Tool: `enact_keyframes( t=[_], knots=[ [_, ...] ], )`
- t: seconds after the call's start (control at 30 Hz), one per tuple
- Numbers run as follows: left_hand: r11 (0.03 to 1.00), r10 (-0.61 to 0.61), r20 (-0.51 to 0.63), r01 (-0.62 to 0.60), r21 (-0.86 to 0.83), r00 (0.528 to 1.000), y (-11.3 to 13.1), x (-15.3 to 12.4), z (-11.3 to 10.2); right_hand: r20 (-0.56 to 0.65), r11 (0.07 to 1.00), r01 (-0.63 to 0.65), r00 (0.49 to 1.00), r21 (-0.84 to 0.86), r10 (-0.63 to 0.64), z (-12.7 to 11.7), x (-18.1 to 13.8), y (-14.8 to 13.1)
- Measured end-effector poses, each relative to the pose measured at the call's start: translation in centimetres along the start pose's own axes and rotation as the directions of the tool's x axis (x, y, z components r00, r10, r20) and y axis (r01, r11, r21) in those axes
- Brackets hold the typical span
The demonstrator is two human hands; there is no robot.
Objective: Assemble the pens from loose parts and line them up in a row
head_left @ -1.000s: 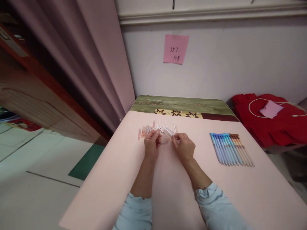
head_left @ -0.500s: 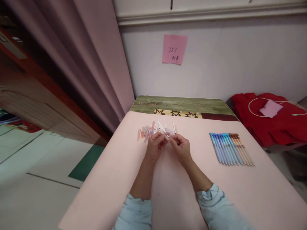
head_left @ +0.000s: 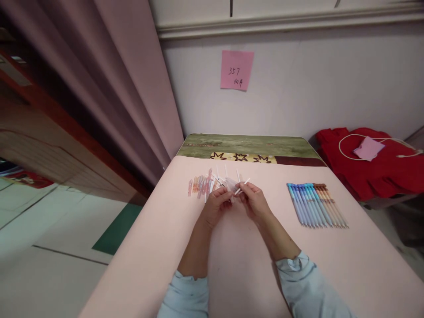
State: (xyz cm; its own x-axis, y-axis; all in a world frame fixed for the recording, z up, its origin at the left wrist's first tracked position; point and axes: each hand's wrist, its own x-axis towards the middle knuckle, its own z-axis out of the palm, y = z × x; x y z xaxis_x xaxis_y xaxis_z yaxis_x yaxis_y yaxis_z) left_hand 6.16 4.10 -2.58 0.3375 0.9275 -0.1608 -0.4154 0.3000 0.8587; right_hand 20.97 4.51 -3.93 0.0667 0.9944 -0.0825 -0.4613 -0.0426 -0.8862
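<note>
1. OK so my right hand [head_left: 255, 202] has a thin white stick [head_left: 247, 181] pinched between thumb and fingers. It's tilted, with the top end poking up past my fingertips and the lower end angled toward my other hand.
2. My left hand [head_left: 216, 206] is right beside it, thumb and fingers bunched together near that lower end. Can't honestly tell if they're gripping anything, too small to make out.
3. Just beyond my fingertips there's a messy fan of loose white sticks [head_left: 237, 175], some with dark tips, pointing every which way.
4. Near my left fingers, on their outer side, sits a bunch of patterned see-through tubes [head_left: 202, 183], pinkish and orange.
5. Well off to the right of my right fingers: a neat row of pens [head_left: 316, 205], blue tops then brown ones, tips toward me.
6. Under my fingers is a pale pink table cover [head_left: 241, 274].
</note>
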Motion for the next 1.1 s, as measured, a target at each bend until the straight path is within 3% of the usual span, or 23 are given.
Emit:
enact_keyframes(
  t=[0.13, 0.23, 0.63, 1.1],
  knots=[
    [0.998, 0.063, -0.069, -0.061, 0.032, 0.996, 0.2, -0.1, 0.3, -0.301, 0.982, 0.179, 0.941, 0.064, -0.153, -0.9, 0.7, -2.1],
    [0.995, 0.094, -0.081, -0.091, 0.042, 0.992, 0.0, 0.0, 0.5, -0.382, 0.959, 0.269, 0.899, 0.090, -0.216, -1.4, 0.9, -3.6],
    [0.986, 0.141, -0.152, -0.124, 0.114, 0.978, -0.9, 0.6, -0.1, -0.212, 0.929, 0.347, 0.906, -0.127, -0.367, 0.8, -0.7, -4.8],
    [0.982, 0.125, -0.123, -0.105, 0.156, 0.985, -0.4, 0.1, 0.7, -0.125, 0.909, 0.318, 0.924, -0.270, -0.361, 0.7, -0.9, -4.2]
  ],
)
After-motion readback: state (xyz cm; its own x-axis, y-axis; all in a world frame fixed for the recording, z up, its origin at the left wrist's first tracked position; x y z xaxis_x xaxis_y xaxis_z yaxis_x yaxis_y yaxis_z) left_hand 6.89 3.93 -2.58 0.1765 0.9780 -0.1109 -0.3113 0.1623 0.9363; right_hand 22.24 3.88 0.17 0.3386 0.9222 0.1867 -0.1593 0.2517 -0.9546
